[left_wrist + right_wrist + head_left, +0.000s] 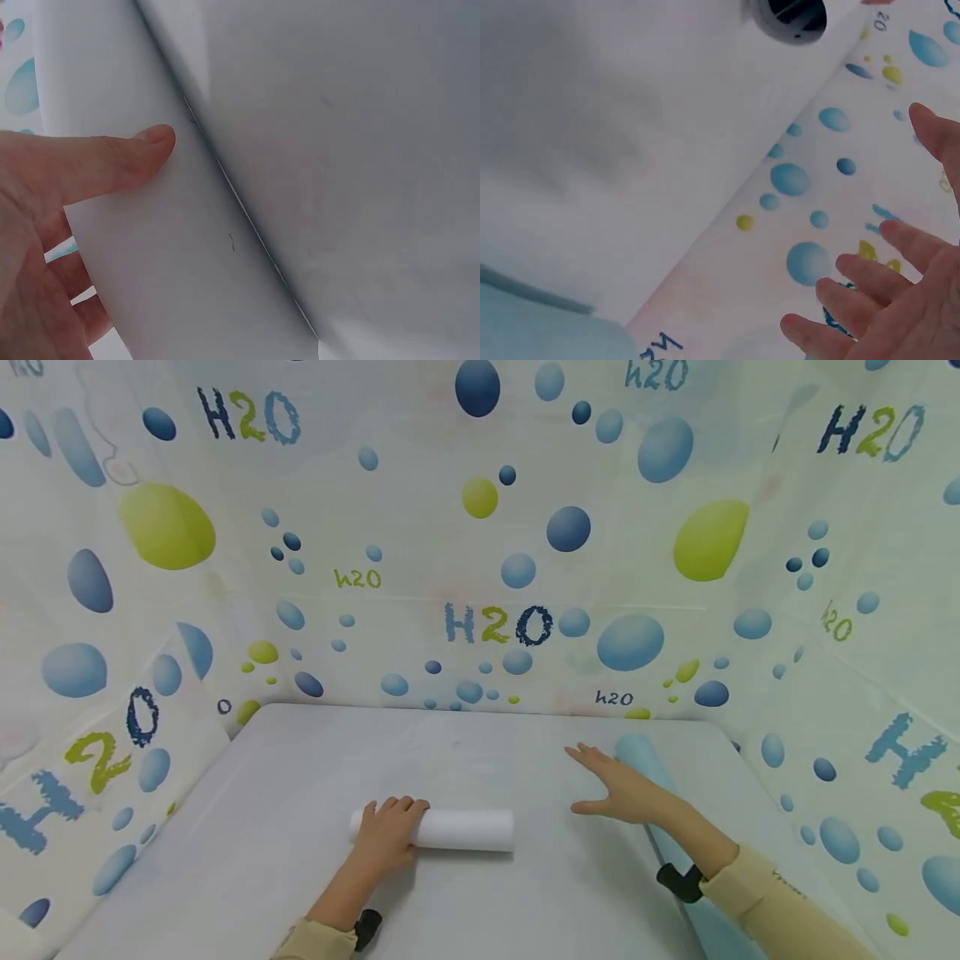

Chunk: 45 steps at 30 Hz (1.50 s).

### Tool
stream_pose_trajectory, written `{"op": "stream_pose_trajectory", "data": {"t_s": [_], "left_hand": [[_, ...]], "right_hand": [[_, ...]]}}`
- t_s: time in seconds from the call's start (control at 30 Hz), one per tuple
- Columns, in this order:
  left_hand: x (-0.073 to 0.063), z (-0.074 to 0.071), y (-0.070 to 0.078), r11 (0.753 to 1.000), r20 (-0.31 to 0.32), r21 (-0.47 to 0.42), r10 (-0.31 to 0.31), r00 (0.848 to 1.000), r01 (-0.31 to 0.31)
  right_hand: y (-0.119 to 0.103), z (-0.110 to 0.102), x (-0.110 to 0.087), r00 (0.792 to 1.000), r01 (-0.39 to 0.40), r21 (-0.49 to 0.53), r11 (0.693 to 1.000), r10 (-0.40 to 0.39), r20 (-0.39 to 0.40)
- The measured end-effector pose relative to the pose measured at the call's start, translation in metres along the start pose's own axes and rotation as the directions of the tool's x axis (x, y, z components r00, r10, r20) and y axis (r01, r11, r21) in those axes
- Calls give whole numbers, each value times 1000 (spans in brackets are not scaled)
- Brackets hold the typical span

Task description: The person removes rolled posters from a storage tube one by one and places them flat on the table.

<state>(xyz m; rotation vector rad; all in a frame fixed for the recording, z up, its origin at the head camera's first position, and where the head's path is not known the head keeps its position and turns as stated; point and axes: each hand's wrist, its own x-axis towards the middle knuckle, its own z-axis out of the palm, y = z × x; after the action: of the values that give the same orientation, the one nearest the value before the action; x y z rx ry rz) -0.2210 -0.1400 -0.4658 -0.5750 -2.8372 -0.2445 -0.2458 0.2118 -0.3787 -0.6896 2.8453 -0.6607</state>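
A white roll (468, 831) lies crosswise on the white table, and my left hand (390, 835) grips it near its left end. In the left wrist view the thumb presses along one side of the white roll (172, 247) while the other fingers pass behind it, partly hidden. My right hand (618, 789) hovers over the table to the right, fingers and thumb spread, holding nothing. A dark hollow end of the roll (791, 19) shows at the top of the right wrist view, away from the spread right hand (900, 292).
A long light-blue roll (720, 918) lies along the table's right side, partly behind the right forearm. The table (247, 810) ends at a back edge against a patterned sheet (420, 635) with bubbles and H2O lettering, which also covers both sides.
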Motion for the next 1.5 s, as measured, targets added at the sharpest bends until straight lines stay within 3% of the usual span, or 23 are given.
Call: {"op": "stream_pose_trajectory", "data": {"t_s": [0.3,0.53,0.77,1.1,1.5], "left_hand": [[14,5,21,999,21,-16,45,999,-45],[19,11,37,999,41,27,44,998,-45],[24,17,49,998,52,47,36,998,-39],[29,16,62,997,46,57,57,997,-60],[31,23,63,994,28,90,60,998,-63]], "right_hand": [[-21,37,25,993,106,-25,994,-105,59],[-30,62,35,985,159,-13,987,-157,73],[-36,84,40,980,195,-109,975,-190,53],[-31,102,48,989,138,-188,972,-126,75],[-28,109,48,990,134,-193,972,-124,62]]}}
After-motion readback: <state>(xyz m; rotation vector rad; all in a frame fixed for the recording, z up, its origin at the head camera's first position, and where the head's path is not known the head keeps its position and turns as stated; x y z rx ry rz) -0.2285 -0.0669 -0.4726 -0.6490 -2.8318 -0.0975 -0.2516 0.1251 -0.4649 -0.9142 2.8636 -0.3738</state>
